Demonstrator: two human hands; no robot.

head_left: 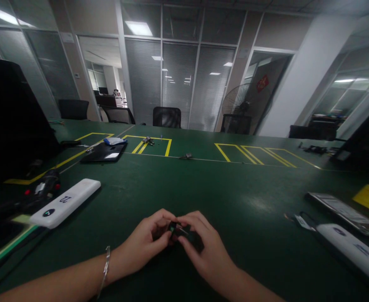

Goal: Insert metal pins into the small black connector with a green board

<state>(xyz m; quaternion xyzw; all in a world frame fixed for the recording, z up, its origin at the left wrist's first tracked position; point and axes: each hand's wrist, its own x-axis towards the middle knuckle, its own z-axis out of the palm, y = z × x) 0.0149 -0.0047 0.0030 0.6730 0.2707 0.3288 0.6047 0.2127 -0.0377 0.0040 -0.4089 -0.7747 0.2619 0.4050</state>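
Note:
My left hand (148,239) and my right hand (205,245) meet low in the middle of the view, just above the green table top. Between their fingertips sits a small dark object (172,228) with a bit of green on it. The left thumb and forefinger pinch it from one side. From the other side, the right thumb and fingers close on it, near a thin greyish piece. Its kind is too dark and small to make out, and fingers hide part of it. A bracelet (106,266) circles the left wrist.
A white power bank (69,202) with a cable lies at left, another white power bank (351,247) at right beside a phone (344,213). Farther off are a black tablet-like slab (98,153), a small metal part (187,156), a bunch of keys (148,141) and yellow tape outlines.

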